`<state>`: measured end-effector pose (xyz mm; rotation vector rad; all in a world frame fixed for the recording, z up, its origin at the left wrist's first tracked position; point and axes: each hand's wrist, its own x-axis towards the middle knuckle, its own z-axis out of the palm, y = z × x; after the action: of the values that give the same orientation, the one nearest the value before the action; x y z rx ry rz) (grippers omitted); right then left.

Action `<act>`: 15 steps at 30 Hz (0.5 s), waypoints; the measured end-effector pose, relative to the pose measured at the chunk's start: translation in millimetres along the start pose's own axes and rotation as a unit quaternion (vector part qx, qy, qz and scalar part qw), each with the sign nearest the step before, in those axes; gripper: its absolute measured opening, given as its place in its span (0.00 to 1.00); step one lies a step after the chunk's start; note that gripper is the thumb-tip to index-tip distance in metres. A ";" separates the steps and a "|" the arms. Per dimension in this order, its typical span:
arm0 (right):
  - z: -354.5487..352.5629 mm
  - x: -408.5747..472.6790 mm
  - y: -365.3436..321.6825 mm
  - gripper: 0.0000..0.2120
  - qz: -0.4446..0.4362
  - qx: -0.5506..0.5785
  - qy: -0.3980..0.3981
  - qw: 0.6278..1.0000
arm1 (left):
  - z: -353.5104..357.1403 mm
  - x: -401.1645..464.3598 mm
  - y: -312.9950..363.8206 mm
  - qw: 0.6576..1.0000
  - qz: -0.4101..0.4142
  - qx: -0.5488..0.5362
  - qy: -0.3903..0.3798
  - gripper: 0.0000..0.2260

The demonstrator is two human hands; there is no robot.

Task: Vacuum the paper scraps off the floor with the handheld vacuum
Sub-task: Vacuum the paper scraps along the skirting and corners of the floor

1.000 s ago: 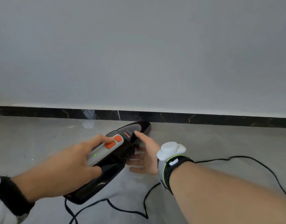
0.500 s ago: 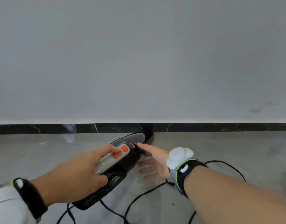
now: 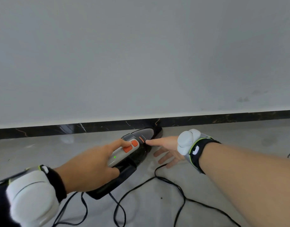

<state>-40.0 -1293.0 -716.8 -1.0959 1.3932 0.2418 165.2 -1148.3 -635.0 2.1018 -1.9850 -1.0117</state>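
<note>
A black handheld vacuum [image 3: 137,153] with a grey handle, two orange buttons and a small green light lies low over the pale floor, its nozzle pointing at the dark baseboard. My left hand [image 3: 91,164] is wrapped around the handle, with the thumb resting on the orange buttons. My right hand [image 3: 164,150] is beside the vacuum's body on the right, fingers spread, the thumb tip touching the body near a small orange tab. No paper scraps show on the floor in this frame.
A grey wall and a dark marble baseboard [image 3: 91,126] run across just beyond the nozzle. A black cord [image 3: 180,189] loops over the floor under my arms. Both wrists wear bands with white devices. A small dark speck [image 3: 161,197] lies on the floor.
The view has tilted and shifted, so the baseboard now sits lower and slopes. The vacuum and both hands stay together; my right thumb stays against the vacuum's body.
</note>
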 end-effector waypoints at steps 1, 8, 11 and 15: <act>-6.9 -2.0 3.1 0.29 0.006 -0.017 0.003 1.000 | 2.8 4.0 7.2 1.000 0.000 0.002 -0.001 0.28; -85.1 -18.5 13.3 0.33 0.002 -0.188 0.002 0.982 | 16.4 27.3 63.0 0.999 -0.008 0.031 -0.008 0.28; -107.8 -19.5 26.1 0.33 -0.038 -0.222 0.003 0.974 | 21.4 34.1 85.7 1.000 -0.023 0.016 -0.013 0.27; -117.8 -9.4 56.4 0.35 -0.069 -0.161 -0.038 0.984 | 29.0 41.0 110.1 0.999 -0.027 0.016 -0.006 0.28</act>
<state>-160.1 -1344.9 -712.3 -1.4289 1.2289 0.4142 53.4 -1192.4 -621.1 2.1825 -1.9726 -1.0099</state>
